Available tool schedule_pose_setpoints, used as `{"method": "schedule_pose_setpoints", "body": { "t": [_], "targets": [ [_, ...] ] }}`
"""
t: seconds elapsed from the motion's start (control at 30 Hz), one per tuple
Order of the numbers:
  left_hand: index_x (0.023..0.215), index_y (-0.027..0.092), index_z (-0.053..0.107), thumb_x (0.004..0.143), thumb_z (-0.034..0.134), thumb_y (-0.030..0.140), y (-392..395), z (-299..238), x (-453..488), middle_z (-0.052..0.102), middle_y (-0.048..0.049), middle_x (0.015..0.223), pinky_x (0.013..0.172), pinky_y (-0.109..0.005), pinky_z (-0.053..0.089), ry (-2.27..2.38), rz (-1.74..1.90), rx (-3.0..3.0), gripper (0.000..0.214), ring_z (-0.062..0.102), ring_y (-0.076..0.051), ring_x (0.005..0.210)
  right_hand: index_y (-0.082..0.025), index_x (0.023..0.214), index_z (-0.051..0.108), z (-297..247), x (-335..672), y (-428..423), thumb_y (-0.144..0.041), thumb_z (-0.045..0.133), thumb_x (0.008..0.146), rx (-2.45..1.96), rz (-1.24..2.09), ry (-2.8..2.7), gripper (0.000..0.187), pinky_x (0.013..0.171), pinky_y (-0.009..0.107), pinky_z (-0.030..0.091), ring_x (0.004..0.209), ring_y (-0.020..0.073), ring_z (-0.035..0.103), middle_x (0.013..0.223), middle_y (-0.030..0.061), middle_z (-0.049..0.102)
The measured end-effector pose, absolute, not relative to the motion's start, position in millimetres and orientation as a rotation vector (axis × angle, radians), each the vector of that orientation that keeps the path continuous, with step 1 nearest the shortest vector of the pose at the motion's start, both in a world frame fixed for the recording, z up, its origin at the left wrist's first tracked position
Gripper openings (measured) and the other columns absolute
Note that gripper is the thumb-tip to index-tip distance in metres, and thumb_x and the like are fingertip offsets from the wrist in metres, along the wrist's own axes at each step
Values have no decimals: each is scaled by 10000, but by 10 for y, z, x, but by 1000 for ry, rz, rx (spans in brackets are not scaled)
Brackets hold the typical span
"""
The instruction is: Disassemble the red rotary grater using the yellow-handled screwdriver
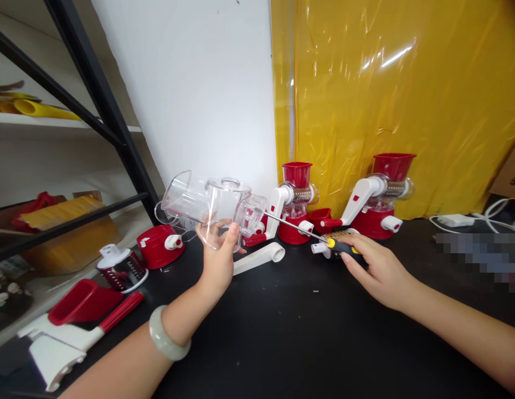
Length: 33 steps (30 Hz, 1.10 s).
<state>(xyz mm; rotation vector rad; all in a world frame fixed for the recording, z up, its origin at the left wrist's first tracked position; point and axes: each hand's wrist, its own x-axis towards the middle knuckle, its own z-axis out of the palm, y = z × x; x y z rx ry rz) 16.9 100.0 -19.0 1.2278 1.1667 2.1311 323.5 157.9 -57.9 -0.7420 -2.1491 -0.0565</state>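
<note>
My left hand [219,244], with a pale bangle on its wrist, is closed around a clear plastic grater body [224,208], held tilted above the table. A long screwdriver [339,245] with a black and yellow handle sits in my right hand [377,266]. Its metal shaft runs left to the clear body's narrow end; whether the tip touches it I cannot tell. Behind the handle lies a metal grater drum [335,249], partly hidden. Below the clear body a white crank arm [261,258] rests on the black table [291,343].
Two assembled red-and-white rotary graters [297,221] [392,194] stand at the back. On the left are a red base [158,249], a grater drum [122,271], a red hopper [85,302] and white parts. A shelf rack [99,88] borders the left; white cables [490,213] lie right.
</note>
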Motion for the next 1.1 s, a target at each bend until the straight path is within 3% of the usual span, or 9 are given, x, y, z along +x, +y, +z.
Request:
{"method": "schedule_pose_setpoints", "body": {
  "t": [0.3, 0.57, 0.83, 1.1],
  "targets": [
    [1145, 270, 353, 657, 846, 582, 999, -207, 190, 522, 19, 978, 415, -197, 535, 1163, 2095, 1248, 761, 587, -91, 628, -217, 1139, 591, -658, 3240, 1633, -292, 544, 986, -708, -149, -2143, 177, 842, 364, 585, 949, 227, 692, 1039, 99, 642],
    [1137, 268, 384, 640, 856, 573, 983, -191, 203, 490, 19, 975, 397, -211, 538, 1164, 2108, 1283, 750, 585, -100, 637, -218, 1152, 541, -690, 3257, 1626, -399, 557, 957, -920, -28, -2120, 267, 688, 347, 611, 830, 254, 770, 995, 93, 764],
    [1121, 253, 428, 665, 834, 587, 999, -209, 185, 458, 16, 969, 409, -228, 555, 1192, 2112, 1317, 696, 594, -107, 661, -224, 1272, 554, -634, 3232, 1612, -312, 451, 1012, -793, 26, -2244, 293, 955, 456, 567, 1093, 267, 684, 1192, 132, 679],
    [1130, 267, 394, 661, 843, 572, 978, -194, 215, 472, 14, 996, 402, -210, 539, 1160, 2108, 1317, 718, 583, -92, 635, -231, 1141, 596, -684, 3232, 1662, -337, 526, 987, -781, -146, -2127, 199, 850, 395, 607, 966, 252, 714, 1058, 112, 672]
  ]
}}
